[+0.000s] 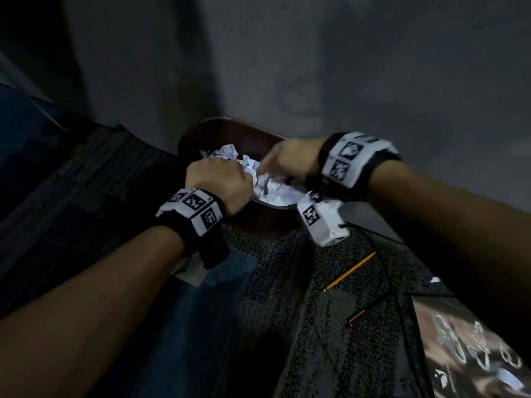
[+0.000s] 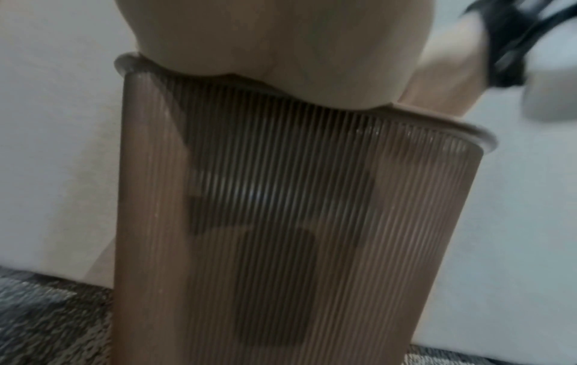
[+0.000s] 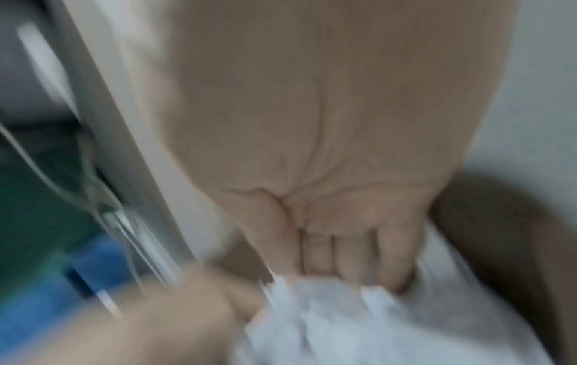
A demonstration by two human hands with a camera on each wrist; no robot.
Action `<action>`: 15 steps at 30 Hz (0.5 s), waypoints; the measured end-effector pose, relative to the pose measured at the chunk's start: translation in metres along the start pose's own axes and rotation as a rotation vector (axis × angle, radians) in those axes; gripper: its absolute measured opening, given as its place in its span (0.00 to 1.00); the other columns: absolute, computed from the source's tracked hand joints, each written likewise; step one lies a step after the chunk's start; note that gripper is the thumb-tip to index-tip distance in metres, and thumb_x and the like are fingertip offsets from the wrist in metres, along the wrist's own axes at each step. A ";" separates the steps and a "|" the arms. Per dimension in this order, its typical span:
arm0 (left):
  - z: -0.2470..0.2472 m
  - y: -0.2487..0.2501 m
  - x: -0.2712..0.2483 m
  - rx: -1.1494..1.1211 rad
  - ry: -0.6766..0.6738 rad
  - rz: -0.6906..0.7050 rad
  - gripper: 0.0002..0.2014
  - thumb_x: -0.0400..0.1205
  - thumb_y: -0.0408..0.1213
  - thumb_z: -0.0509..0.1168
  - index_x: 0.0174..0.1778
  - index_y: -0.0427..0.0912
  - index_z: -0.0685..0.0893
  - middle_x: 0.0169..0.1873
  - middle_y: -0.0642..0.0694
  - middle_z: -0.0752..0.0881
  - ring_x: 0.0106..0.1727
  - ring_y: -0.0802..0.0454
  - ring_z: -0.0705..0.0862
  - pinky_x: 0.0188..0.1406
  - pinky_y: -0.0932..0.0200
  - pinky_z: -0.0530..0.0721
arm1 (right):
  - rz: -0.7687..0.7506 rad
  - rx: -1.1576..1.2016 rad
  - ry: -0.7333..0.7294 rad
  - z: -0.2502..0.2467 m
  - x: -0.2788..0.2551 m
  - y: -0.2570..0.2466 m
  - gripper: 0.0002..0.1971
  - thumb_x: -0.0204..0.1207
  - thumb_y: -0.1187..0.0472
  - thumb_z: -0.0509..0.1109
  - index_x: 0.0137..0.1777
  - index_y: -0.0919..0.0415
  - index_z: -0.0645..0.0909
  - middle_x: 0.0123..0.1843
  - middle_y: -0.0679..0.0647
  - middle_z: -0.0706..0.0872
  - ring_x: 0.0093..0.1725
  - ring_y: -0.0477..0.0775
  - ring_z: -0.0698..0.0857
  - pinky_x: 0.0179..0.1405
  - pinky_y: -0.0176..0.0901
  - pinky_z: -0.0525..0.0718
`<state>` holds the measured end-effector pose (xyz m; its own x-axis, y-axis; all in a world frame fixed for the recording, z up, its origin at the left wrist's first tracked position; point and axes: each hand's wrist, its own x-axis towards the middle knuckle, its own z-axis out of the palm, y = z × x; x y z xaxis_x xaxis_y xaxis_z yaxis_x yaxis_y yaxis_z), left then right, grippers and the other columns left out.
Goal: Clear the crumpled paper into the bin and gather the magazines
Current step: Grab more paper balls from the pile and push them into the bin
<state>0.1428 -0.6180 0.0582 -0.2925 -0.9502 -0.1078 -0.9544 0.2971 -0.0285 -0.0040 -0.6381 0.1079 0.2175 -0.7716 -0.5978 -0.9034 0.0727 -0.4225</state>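
A brown ribbed bin stands on the carpet against the wall and is heaped with white crumpled paper. My left hand sits on the near left of the heap, its fingers curled round a wad of the paper. My right hand reaches in from the right. Its fingers lie straight and together, pressing down on the paper. The left wrist view shows only my palm above the bin's wall. A glossy magazine lies on the floor at the bottom right.
A yellow pencil and a dark pen lie on the grey carpet right of the bin. A small white scrap sits near the magazine. A pale wall rises behind the bin. Blue carpet tiles spread to the left.
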 end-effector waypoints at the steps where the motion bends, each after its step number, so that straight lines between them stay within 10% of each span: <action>1: 0.002 -0.001 0.001 0.000 -0.006 -0.006 0.23 0.82 0.48 0.46 0.49 0.43 0.86 0.56 0.41 0.87 0.57 0.41 0.84 0.50 0.52 0.78 | 0.003 0.056 0.005 -0.006 -0.007 -0.001 0.20 0.79 0.58 0.67 0.67 0.67 0.81 0.65 0.65 0.84 0.52 0.56 0.79 0.61 0.52 0.81; 5: 0.006 -0.003 0.003 -0.008 -0.018 -0.008 0.24 0.81 0.50 0.45 0.48 0.45 0.86 0.56 0.42 0.87 0.57 0.41 0.84 0.49 0.52 0.77 | 0.056 0.023 -0.122 -0.011 -0.020 -0.003 0.17 0.77 0.63 0.69 0.63 0.73 0.83 0.50 0.66 0.86 0.46 0.56 0.80 0.44 0.42 0.85; 10: 0.008 -0.003 0.005 0.006 -0.012 0.006 0.24 0.81 0.50 0.45 0.48 0.45 0.86 0.55 0.42 0.87 0.56 0.41 0.84 0.48 0.51 0.76 | 0.157 -0.113 -0.197 0.021 -0.004 -0.006 0.16 0.77 0.67 0.65 0.26 0.61 0.74 0.17 0.50 0.77 0.21 0.44 0.75 0.26 0.30 0.75; 15: 0.009 -0.004 0.007 0.031 -0.029 0.021 0.25 0.79 0.48 0.43 0.49 0.44 0.86 0.56 0.42 0.87 0.57 0.41 0.84 0.48 0.51 0.77 | 0.087 -0.170 -0.220 0.039 0.010 -0.010 0.17 0.84 0.69 0.56 0.33 0.55 0.67 0.32 0.50 0.69 0.34 0.51 0.71 0.20 0.23 0.68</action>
<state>0.1449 -0.6248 0.0487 -0.3105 -0.9406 -0.1372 -0.9456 0.3204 -0.0562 0.0211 -0.6217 0.0798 0.1943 -0.6105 -0.7678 -0.9672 0.0114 -0.2538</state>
